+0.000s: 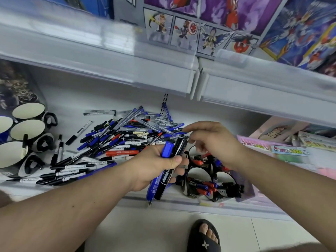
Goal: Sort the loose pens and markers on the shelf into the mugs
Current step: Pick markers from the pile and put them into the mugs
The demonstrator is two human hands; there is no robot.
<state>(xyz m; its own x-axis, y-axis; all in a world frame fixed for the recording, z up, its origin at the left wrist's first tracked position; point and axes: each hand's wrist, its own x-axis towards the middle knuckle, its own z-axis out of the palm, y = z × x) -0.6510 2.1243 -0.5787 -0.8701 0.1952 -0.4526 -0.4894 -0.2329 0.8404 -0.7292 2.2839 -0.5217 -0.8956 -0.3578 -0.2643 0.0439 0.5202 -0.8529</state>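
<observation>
At the far left of the white shelf stands a cluster of black-and-white mugs, mouths tilted toward the camera; the nearest mug holds a single black marker leaning on its rim, and the interiors of the others that can be seen show no contents. Just right of the mugs, a large loose pile of pens and markers covers the middle of the shelf: black, blue and red caps, white-labelled barrels and some clear-barrelled pens, lying crossed at all angles, with a row of black markers fanned along the front edge. Over the front of the pile, the left hand has its fingers and thumb curled round a bundle of thick markers, blue and black, caps up and barrels hanging down past the shelf lip. Just right of it, the right hand hovers above the pile with fingers loosely bent and spread, index extended toward the blue pens; whether the fingertips pinch anything cannot be determined. Below the right hand, dark mugs at the shelf front hold sorted red, blue and black markers. Further right lie pink packaged goods. Above, a second shelf carries illustrated boxes. On the tiled floor below, a foot in a black sandal is visible.
</observation>
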